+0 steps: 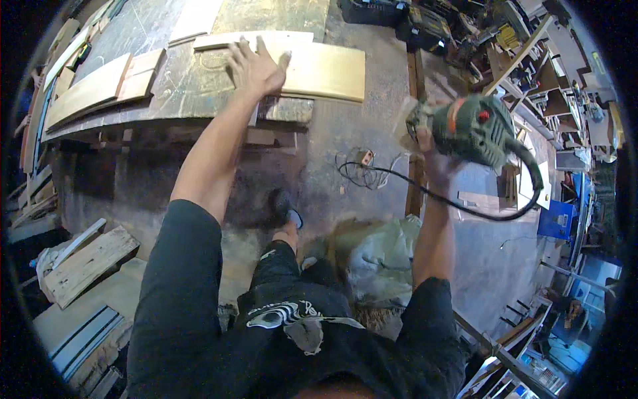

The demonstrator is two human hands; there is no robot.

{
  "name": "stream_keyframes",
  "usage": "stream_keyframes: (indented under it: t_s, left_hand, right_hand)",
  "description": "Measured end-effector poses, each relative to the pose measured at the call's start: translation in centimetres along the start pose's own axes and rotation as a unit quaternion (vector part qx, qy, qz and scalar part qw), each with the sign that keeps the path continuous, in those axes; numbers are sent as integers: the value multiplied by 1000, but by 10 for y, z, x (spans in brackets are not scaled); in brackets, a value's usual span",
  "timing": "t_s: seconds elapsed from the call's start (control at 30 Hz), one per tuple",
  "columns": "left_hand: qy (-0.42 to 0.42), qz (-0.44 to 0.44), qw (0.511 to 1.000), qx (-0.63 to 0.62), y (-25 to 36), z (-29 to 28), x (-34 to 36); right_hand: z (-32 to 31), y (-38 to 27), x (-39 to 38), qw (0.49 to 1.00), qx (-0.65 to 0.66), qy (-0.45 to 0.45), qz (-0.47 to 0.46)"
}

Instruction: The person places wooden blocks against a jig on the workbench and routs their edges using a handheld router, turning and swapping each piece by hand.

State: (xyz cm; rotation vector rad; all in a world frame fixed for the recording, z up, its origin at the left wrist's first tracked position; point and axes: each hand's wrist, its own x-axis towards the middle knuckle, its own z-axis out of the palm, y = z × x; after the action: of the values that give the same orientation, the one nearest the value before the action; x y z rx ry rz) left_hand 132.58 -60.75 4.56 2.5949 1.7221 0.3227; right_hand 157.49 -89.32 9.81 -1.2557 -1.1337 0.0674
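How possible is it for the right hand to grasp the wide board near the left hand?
Probably not: the right hand holds a power tool, so seems not free for the board.

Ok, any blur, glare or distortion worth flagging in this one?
Head view: edges bend toward a black rim; the right hand looks smeared, perhaps by motion; the board at the top edge is nearly washed out; deep shadow under the bench.

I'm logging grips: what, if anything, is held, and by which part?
The right hand holds a green power tool near the end opposite its cord; grip details are blurred. The left hand, spread over pale boards, grips nothing.
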Motion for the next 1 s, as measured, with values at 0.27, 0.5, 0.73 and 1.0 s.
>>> stream_keyframes:
  t_s: [0.27,0.5,0.73,1.0]
  left_hand:
    - [27,-143,987,-70,6,-7,-4]
    - [25,-175,981,-75,-1,-3,7]
    - [44,-175,980,-87,0,-3,1]
    - [6,-190,970,-153,5,-24,0]
  right_hand:
    - [41,19,1,994,-78,-66,26]
    - [62,39,1,996,-9,-49,76]
    - [71,47,13,997,-2,-66,29]
    - [72,50,19,994,8,-100,49]
